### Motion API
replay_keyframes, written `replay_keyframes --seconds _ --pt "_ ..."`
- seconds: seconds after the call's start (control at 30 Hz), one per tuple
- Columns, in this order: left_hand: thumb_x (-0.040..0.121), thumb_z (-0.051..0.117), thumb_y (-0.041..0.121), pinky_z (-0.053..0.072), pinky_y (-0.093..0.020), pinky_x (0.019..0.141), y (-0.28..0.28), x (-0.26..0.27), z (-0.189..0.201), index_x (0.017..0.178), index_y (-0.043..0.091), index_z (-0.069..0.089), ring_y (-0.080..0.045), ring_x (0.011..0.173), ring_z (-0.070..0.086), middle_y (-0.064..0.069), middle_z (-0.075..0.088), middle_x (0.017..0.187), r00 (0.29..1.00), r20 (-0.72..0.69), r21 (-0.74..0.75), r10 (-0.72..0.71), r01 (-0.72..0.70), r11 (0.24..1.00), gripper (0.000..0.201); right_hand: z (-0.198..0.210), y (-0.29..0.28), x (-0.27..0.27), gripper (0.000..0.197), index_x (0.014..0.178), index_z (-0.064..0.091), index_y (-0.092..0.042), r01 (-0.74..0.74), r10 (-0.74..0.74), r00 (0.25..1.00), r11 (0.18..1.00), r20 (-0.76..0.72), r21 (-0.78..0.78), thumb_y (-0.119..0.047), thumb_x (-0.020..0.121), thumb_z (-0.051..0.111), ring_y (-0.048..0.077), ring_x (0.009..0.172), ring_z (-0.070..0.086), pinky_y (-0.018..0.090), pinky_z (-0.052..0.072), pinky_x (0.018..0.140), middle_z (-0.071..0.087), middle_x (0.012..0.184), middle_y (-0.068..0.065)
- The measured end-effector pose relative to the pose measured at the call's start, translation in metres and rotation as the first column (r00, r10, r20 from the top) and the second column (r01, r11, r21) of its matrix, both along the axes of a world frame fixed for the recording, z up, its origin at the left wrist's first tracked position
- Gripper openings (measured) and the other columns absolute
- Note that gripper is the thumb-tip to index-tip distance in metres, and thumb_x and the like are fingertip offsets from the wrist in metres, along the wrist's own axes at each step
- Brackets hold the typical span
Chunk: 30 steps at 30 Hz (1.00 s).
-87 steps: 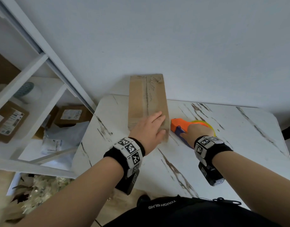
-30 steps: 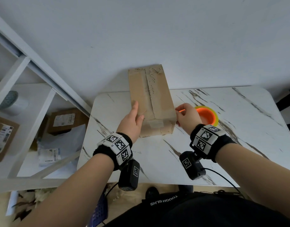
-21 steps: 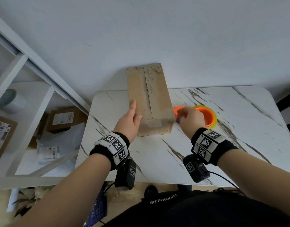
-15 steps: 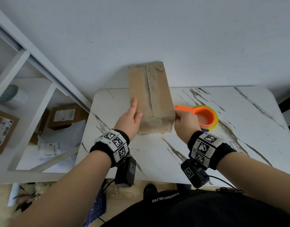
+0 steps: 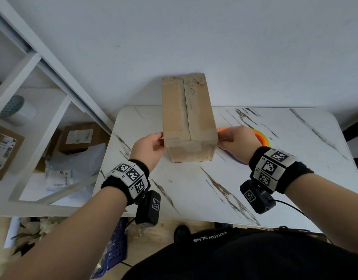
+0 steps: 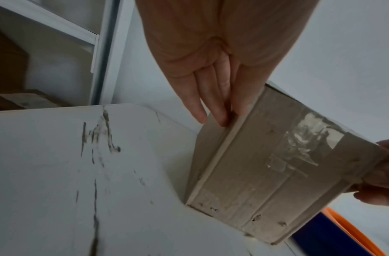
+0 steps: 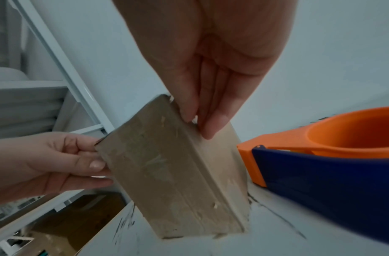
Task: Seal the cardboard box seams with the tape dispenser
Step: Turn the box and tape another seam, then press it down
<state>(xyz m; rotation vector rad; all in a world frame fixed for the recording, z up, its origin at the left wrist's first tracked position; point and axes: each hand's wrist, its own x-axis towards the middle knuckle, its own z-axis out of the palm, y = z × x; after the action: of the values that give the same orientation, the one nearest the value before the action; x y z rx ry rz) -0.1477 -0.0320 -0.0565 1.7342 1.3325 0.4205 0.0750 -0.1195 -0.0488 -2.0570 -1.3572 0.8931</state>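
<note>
A long brown cardboard box (image 5: 186, 118) lies on the marble-patterned table (image 5: 194, 188), its centre seam running away from me and old tape across its near end (image 6: 298, 155). My left hand (image 5: 161, 141) grips the near left corner, fingers (image 6: 210, 104) lying along the left side and thumb on the end face. On the near right corner my right hand (image 5: 221, 138) holds the same way, fingers (image 7: 206, 112) down the right side. The orange and blue tape dispenser (image 7: 320, 164) lies on the table just right of the box (image 7: 167, 173), partly hidden behind my right hand, with nobody holding it.
A white shelf unit (image 5: 32, 98) stands left of the table with labelled parcels (image 5: 79, 136) and a plastic bag on it. A white wall rises right behind the box. Bare tabletop lies in front of the box and to the far right.
My right hand has let go of the dispenser and come to the box's near right corner. My left hand slid from the top down to the near left corner.
</note>
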Motion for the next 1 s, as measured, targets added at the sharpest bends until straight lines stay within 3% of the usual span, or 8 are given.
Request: replay_keyframes --seconds 0.2,0.33,0.47,0.6,0.73,0.83,0.93,1.0 --pt "0.079 0.067 0.0 0.043 -0.02 0.093 -0.003 0.001 0.005 0.12 0.015 0.062 -0.01 0.092 0.064 -0.001 0.069 0.104 0.999 0.04 -0.017 0.009 -0.008 1.0 0.044 0.004 -0.004 0.002 0.027 0.107 0.072 -0.013 -0.053 0.053 0.998 0.999 -0.016 -0.006 -0.005 0.084 0.062 0.013 0.097 0.067 0.015 0.045 0.09 0.074 0.102 0.001" --pt "0.077 0.068 -0.002 0.046 -0.025 0.097 -0.003 0.0 0.007 0.121 0.014 0.061 -0.012 0.094 0.066 -0.004 0.07 0.107 0.997 0.078 -0.071 -0.024 0.03 0.997 0.048 0.003 -0.008 0.005 0.026 0.106 0.073 -0.012 -0.069 0.068 0.996 0.998 -0.05 -0.014 -0.006 0.082 0.066 0.009 0.089 0.066 -0.007 0.038 0.071 0.074 0.1 0.001" --pt "0.078 0.063 -0.01 0.046 -0.022 0.093 -0.001 -0.001 0.008 0.128 0.012 0.054 -0.013 0.095 0.063 0.0 0.065 0.106 0.993 0.045 -0.088 -0.108 0.111 0.99 0.055 0.004 -0.011 0.003 0.024 0.105 0.073 -0.012 -0.068 0.069 0.997 0.998 -0.019 0.003 -0.01 0.082 0.069 0.011 0.091 0.068 0.01 0.044 0.08 0.075 0.1 0.002" --pt "0.083 0.044 -0.018 0.042 -0.013 0.082 0.003 -0.001 0.009 0.13 0.006 0.051 -0.014 0.098 0.058 0.005 0.063 0.103 0.976 0.003 -0.105 -0.216 0.216 0.971 0.054 -0.001 -0.015 -0.003 0.02 0.103 0.073 -0.016 -0.039 0.038 0.999 0.999 0.033 0.03 -0.014 0.086 0.063 0.002 0.079 0.068 0.008 0.044 0.066 0.075 0.091 0.0" --pt "0.087 0.054 -0.001 0.04 -0.028 0.105 0.006 -0.002 0.007 0.125 0.015 0.058 -0.014 0.112 0.06 -0.003 0.067 0.118 0.966 -0.064 -0.033 -0.25 0.248 0.968 0.042 0.0 -0.016 -0.007 0.021 0.105 0.073 -0.016 -0.01 0.009 0.999 0.999 0.045 0.038 -0.017 0.087 0.062 0.014 0.09 0.066 0.02 0.048 0.079 0.074 0.095 0.001" --pt "0.086 0.059 0.009 0.042 -0.031 0.103 0.005 -0.001 0.005 0.12 0.021 0.062 -0.013 0.106 0.063 0.0 0.07 0.111 0.973 -0.094 0.008 -0.209 0.21 0.978 0.036 0.003 -0.017 -0.007 0.022 0.104 0.073 -0.016 -0.037 0.036 0.999 0.999 0.015 0.02 -0.018 0.084 0.067 0.011 0.084 0.065 0.016 0.049 0.077 0.074 0.092 -0.001" --pt "0.085 0.062 0.017 0.042 -0.023 0.097 0.0 0.002 0.006 0.118 0.021 0.063 -0.012 0.104 0.064 -0.001 0.071 0.109 0.98 -0.11 0.066 -0.165 0.173 0.983 0.033 0.006 -0.017 -0.004 0.025 0.101 0.073 -0.018 -0.051 0.05 0.999 0.999 -0.015 -0.015 -0.02 0.077 0.075 0.012 0.085 0.068 0.026 0.053 0.085 0.075 0.09 -0.002" --pt "0.085 0.063 0.019 0.041 -0.019 0.093 -0.001 0.004 0.005 0.118 0.021 0.063 -0.012 0.104 0.064 -0.001 0.071 0.109 0.984 -0.099 0.086 -0.145 0.154 0.984 0.033 0.008 -0.018 -0.002 0.023 0.098 0.074 -0.022 -0.051 0.049 0.997 0.998 -0.064 -0.036 -0.026 0.075 0.076 0.008 0.081 0.068 0.021 0.052 0.081 0.074 0.086 -0.006"
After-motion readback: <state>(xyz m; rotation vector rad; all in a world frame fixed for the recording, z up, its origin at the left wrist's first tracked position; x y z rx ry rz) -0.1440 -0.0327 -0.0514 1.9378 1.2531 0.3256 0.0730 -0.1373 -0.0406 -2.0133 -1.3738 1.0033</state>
